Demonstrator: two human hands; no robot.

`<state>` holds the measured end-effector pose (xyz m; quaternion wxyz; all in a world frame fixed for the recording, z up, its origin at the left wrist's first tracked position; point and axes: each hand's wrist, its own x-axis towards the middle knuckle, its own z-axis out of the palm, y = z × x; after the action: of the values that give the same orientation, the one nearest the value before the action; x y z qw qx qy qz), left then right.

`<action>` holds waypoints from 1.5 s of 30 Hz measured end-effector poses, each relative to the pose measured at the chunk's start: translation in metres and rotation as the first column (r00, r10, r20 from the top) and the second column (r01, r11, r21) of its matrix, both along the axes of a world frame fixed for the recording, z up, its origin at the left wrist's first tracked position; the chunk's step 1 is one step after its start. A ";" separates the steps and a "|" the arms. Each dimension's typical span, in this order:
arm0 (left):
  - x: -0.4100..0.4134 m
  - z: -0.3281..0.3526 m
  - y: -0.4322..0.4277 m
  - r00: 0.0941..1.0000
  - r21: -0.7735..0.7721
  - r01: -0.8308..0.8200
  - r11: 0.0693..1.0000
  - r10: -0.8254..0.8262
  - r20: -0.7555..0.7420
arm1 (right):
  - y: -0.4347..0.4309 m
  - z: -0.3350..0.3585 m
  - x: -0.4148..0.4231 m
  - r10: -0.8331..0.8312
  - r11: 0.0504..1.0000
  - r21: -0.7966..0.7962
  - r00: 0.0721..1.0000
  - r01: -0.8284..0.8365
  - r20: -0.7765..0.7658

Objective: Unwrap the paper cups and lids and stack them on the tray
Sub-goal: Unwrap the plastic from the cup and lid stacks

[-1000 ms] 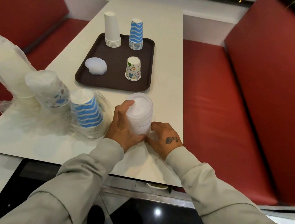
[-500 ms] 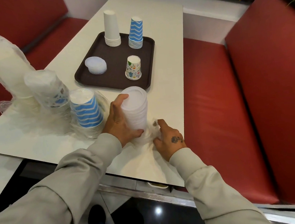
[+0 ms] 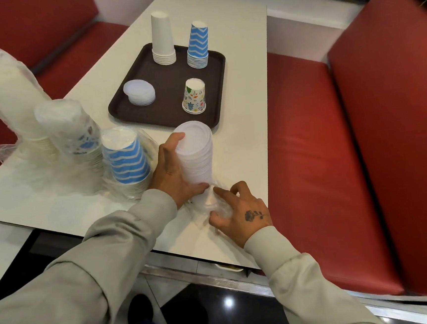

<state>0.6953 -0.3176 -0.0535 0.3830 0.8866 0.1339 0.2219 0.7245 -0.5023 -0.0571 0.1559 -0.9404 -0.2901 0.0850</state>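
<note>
My left hand [image 3: 174, 170] curls round the upright lid stack [image 3: 196, 155] near the table's [image 3: 239, 82] front edge, just short of the tray's [image 3: 170, 93] near corner, while my right hand [image 3: 240, 211], knuckles up, pinches the clear wrap [image 3: 211, 203] (bunched at the stack's foot).

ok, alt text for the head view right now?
A person's left hand grips a tall stack of lids on a white table while the right hand pinches the plastic wrap bunched at its base. Behind, a brown tray holds unwrapped cups and a short lid pile; wrapped cup stacks stand at left.
</note>
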 end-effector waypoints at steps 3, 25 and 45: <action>0.002 0.003 -0.002 1.000 -0.017 -0.004 1.000 0.004 -0.004 | 0.002 -0.006 -0.001 -0.008 1.000 0.021 0.994 0.006 0.107; 0.012 0.010 -0.002 0.984 0.026 -0.017 1.000 0.012 0.175 | -0.006 -0.010 0.002 0.052 0.994 0.078 0.974 -0.071 0.220; -0.051 0.024 -0.015 0.962 0.254 -0.046 0.966 -0.025 0.271 | -0.007 0.002 -0.005 0.018 0.999 0.026 0.998 -0.019 0.057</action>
<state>0.6438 -0.3322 -0.0295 0.2781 0.8893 0.0550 0.3589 0.7193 -0.5090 -0.0555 0.1592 -0.9375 -0.3042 0.0559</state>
